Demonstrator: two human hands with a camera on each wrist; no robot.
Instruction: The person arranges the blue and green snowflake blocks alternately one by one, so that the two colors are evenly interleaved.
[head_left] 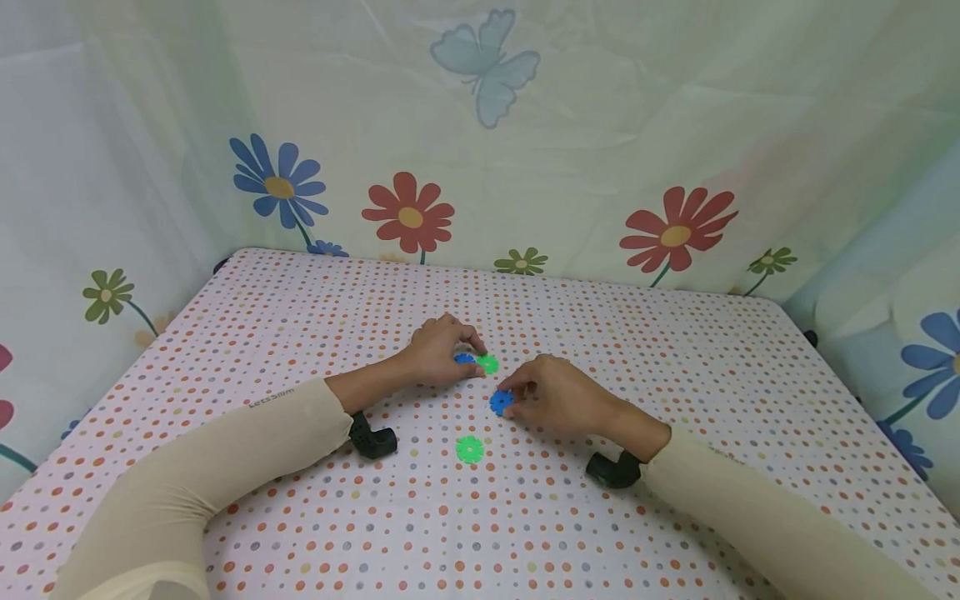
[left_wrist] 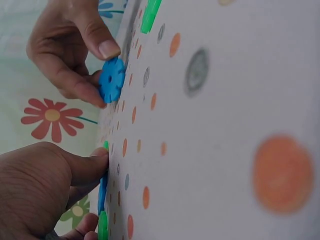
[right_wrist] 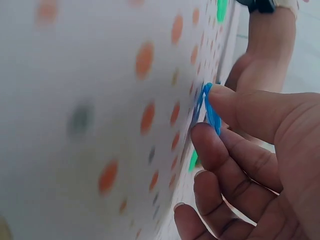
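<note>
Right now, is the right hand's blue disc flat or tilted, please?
Tilted: both wrist views show the blue disc angled to the table.

Soft light, faint shadows on the bench (head_left: 420,517); left wrist view dimmer; nearest dots (left_wrist: 283,174) blurred in both wrist views

Beige sleeves (head_left: 251,446), "LetsSlim" lettering (head_left: 272,398) on the left, black wrist cameras (head_left: 369,440).

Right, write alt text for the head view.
A person's right hand pinches a blue disc while the left hand holds a green disc beside another blue one, over a dotted table. A loose green disc lies nearer the viewer; a flowered curtain hangs behind.
</note>
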